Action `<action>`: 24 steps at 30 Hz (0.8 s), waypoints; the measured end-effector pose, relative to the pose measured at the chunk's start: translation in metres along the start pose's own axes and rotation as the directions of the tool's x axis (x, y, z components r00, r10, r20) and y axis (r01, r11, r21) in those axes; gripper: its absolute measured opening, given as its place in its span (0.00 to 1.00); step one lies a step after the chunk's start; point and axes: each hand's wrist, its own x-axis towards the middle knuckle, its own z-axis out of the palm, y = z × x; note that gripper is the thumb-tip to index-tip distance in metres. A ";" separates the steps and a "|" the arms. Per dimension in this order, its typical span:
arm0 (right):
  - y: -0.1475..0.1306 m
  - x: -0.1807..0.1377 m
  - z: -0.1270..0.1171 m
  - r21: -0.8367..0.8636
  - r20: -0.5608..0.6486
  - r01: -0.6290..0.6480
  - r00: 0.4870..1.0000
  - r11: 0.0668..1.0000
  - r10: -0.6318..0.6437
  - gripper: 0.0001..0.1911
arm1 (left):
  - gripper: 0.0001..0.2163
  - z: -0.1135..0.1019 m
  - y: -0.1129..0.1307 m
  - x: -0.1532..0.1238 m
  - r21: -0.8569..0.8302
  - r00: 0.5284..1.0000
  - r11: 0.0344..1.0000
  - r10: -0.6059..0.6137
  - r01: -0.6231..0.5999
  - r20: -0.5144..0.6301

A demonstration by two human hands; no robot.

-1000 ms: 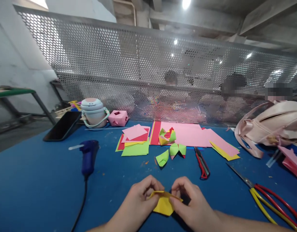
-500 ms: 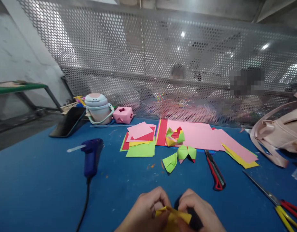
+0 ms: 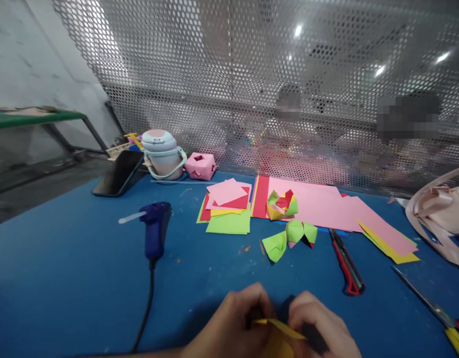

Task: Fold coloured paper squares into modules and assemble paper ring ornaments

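Note:
At the front edge of the view, my left hand (image 3: 241,323) pinches a folded piece of yellow paper (image 3: 279,343). My right hand (image 3: 321,323) grips the paper's other side, its fingertips partly hidden behind the fold. The paper's lower part runs out of view. Beyond my hands lie a green folded paper piece (image 3: 275,246) and a joined green piece with red and pink tips (image 3: 301,233). Behind them a multicoloured folded paper ring (image 3: 282,205) rests on pink sheets (image 3: 315,199).
A blue glue gun (image 3: 154,233) lies left, its cord trailing forward. A red utility knife (image 3: 346,263) and scissors (image 3: 434,308) lie right. Coloured paper squares (image 3: 229,221), a pink paper box (image 3: 200,166), a lidded bucket (image 3: 162,156) and a pale bag (image 3: 441,214) stand farther back.
My view has shifted left and slightly down, so the table things sit farther right. Both hands keep hold of the yellow paper, which has tilted and shows less of its face.

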 end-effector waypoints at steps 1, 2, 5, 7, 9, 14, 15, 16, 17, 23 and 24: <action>-0.002 0.003 -0.001 -0.005 0.004 -0.011 1.000 1.000 0.011 0.07 | 0.08 0.000 0.000 -0.001 0.004 1.000 1.000 0.027 -0.026 -0.013; -0.003 0.007 -0.002 -0.001 -0.006 -0.027 1.000 1.000 0.027 0.07 | 0.07 -0.001 0.000 -0.001 0.002 0.998 0.999 0.047 -0.047 -0.031; -0.005 0.023 -0.001 0.027 0.010 -0.095 0.995 0.995 0.095 0.06 | 0.04 -0.004 0.000 0.000 -0.093 0.998 0.995 0.040 -0.043 -0.043; -0.004 0.034 0.001 0.035 0.017 -0.135 0.991 0.990 0.134 0.06 | 0.02 -0.008 0.001 0.003 -0.120 0.992 0.990 0.064 -0.076 -0.108; -0.002 0.043 0.004 0.066 0.007 -0.155 0.988 0.986 0.155 0.05 | 0.01 -0.012 0.001 0.007 -0.149 0.989 0.984 0.077 -0.095 -0.127; 0.002 0.052 0.007 0.121 -0.001 -0.163 0.986 0.979 0.164 0.05 | 0.03 -0.017 0.001 0.014 -0.172 0.987 0.978 0.094 -0.115 -0.127; 0.003 0.051 0.007 0.120 -0.001 -0.168 0.986 0.979 0.169 0.04 | 0.04 -0.017 0.001 0.014 -0.163 0.988 0.980 0.098 -0.117 -0.123; 0.004 0.050 0.008 0.121 -0.006 -0.180 0.983 0.976 0.182 0.02 | 0.05 -0.017 0.000 0.015 -0.156 0.988 0.981 0.100 -0.118 -0.120; 0.004 0.049 0.009 0.127 -0.018 -0.199 0.979 0.972 0.203 0.03 | 0.06 -0.016 0.000 0.015 -0.152 0.988 0.982 0.095 -0.113 -0.123; 0.006 0.048 0.012 0.139 -0.091 -0.262 0.957 0.955 0.276 0.04 | 0.07 -0.010 -0.003 0.017 -0.159 0.978 0.985 0.037 -0.070 -0.204; 0.005 0.049 0.012 0.109 -0.104 -0.221 0.967 0.969 0.232 0.03 | 0.07 -0.009 -0.004 0.018 -0.146 0.976 0.986 0.049 -0.082 -0.214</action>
